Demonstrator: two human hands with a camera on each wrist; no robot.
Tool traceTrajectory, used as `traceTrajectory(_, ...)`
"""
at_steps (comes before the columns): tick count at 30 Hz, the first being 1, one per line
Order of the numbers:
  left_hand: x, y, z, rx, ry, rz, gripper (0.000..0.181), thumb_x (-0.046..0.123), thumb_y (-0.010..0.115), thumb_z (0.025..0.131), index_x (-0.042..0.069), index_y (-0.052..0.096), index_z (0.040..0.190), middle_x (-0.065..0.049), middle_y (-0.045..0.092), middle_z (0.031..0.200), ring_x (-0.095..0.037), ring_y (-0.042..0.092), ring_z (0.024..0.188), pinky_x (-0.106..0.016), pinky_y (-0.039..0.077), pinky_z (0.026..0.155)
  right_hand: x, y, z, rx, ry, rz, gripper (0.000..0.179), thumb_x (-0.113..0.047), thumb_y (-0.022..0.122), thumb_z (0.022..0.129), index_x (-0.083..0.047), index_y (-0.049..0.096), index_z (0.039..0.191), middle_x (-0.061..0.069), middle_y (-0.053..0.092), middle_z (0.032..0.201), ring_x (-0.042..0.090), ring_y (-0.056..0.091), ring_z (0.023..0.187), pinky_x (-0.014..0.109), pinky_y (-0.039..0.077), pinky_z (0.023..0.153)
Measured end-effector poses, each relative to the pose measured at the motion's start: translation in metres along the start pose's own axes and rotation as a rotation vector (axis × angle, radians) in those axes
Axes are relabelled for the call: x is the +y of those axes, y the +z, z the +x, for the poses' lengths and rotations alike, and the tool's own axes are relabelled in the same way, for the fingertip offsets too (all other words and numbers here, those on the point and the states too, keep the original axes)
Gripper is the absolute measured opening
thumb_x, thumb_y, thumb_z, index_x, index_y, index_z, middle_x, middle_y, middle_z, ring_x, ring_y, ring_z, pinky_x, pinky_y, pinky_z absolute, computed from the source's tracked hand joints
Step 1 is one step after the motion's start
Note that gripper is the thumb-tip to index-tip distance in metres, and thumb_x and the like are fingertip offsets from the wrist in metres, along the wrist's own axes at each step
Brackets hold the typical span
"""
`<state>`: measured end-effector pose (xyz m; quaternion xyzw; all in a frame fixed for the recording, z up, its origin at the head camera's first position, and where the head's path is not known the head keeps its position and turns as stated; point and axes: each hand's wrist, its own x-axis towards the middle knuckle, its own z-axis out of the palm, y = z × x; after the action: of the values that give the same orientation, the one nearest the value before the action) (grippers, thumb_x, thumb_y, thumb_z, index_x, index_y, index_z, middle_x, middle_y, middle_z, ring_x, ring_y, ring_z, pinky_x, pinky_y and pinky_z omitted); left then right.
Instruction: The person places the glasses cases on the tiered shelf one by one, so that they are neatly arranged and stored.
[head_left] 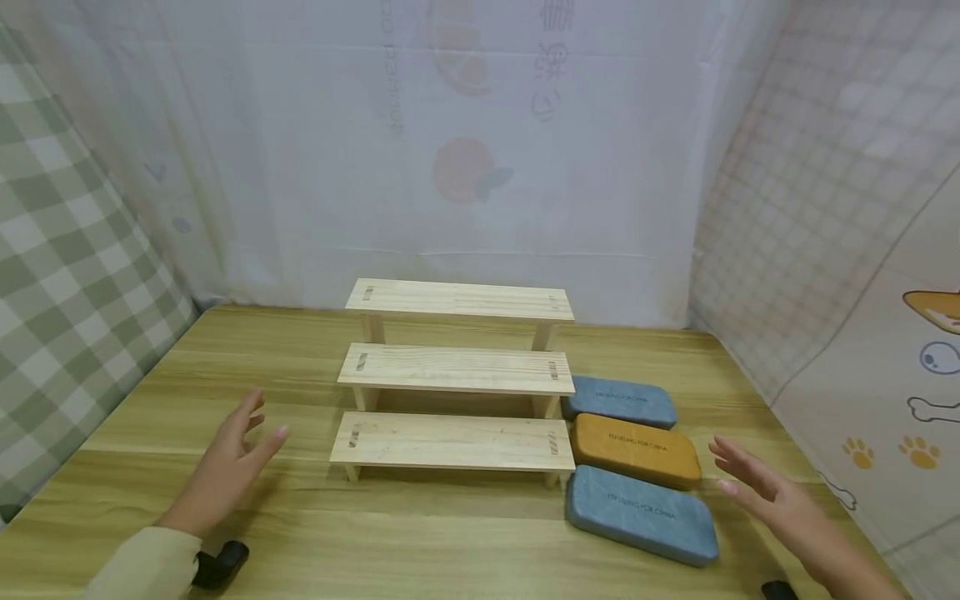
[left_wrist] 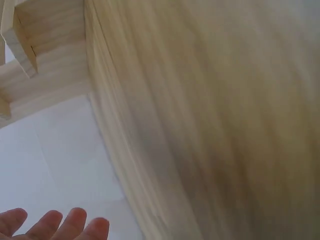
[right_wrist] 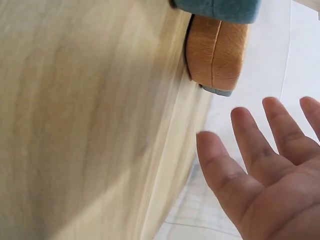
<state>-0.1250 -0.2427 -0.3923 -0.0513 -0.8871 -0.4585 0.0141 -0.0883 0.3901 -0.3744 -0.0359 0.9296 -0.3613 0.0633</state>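
Note:
In the head view a three-step wooden rack (head_left: 452,440) stands mid-table. Along its right side lie three rounded oblong cases: a blue one (head_left: 621,402) at the back, an orange one (head_left: 636,451) in the middle, another blue one (head_left: 641,514) in front. My left hand (head_left: 228,467) hovers left of the rack, fingers loosely extended, holding nothing. To the right of the cases my right hand (head_left: 776,504) is held with its fingers spread, apart from them. The right wrist view shows the orange case's end (right_wrist: 216,52) beyond the fingertips.
The wood-grain table (head_left: 337,542) runs back to a white printed cloth (head_left: 300,167). A green checked cloth (head_left: 67,250) borders the left side, and a patterned cloth (head_left: 847,275) with paw prints the right. Dark wrist devices (head_left: 221,565) sit beneath the wrists.

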Motion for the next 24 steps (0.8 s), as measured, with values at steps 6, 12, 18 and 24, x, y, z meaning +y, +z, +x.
traceTrajectory(6, 0.006, 0.008, 0.005, -0.101, -0.094, -0.138, 0.075, 0.034, 0.042, 0.104, -0.003, -0.002, 0.153, -0.033, 0.017, 0.151, -0.052, 0.032, 0.131, -0.059, 0.041, 0.096, 0.001, 0.001, -0.002, -0.102, 0.090, 0.024, 0.059, -0.029, 0.042, 0.105, 0.004, 0.023, 0.150, 0.029, 0.036, 0.146, -0.023, 0.036, 0.102, 0.027, 0.048, 0.080)
traceTrajectory(12, 0.011, 0.018, 0.013, -0.173, -0.177, -0.315, 0.077, 0.033, 0.044, 0.104, -0.003, -0.002, 0.153, -0.032, 0.019, 0.151, -0.047, 0.034, 0.133, -0.043, 0.047, 0.097, 0.004, 0.000, -0.002, -0.194, 0.095, 0.093, 0.057, -0.026, 0.041, 0.105, 0.005, 0.023, 0.150, 0.028, 0.035, 0.147, -0.020, 0.039, 0.104, 0.034, 0.048, 0.084)
traceTrajectory(18, 0.012, 0.027, 0.016, -0.213, -0.219, -0.413, 0.078, 0.031, 0.048, 0.102, -0.002, -0.001, 0.153, -0.033, 0.021, 0.151, -0.045, 0.037, 0.132, -0.042, 0.047, 0.097, 0.008, 0.002, -0.004, -0.194, 0.046, 0.122, 0.053, -0.021, 0.041, 0.105, 0.005, 0.026, 0.149, 0.025, 0.039, 0.145, -0.018, 0.041, 0.107, 0.046, 0.048, 0.084)
traceTrajectory(24, 0.014, 0.035, 0.018, -0.233, -0.230, -0.461, 0.075, 0.027, 0.049, 0.102, -0.004, 0.002, 0.153, -0.035, 0.025, 0.146, -0.044, 0.042, 0.128, -0.042, 0.048, 0.094, 0.007, 0.004, -0.005, -0.213, 0.067, 0.123, 0.054, -0.023, 0.042, 0.104, 0.006, 0.027, 0.148, 0.030, 0.039, 0.143, -0.018, 0.043, 0.105, 0.035, 0.049, 0.083)
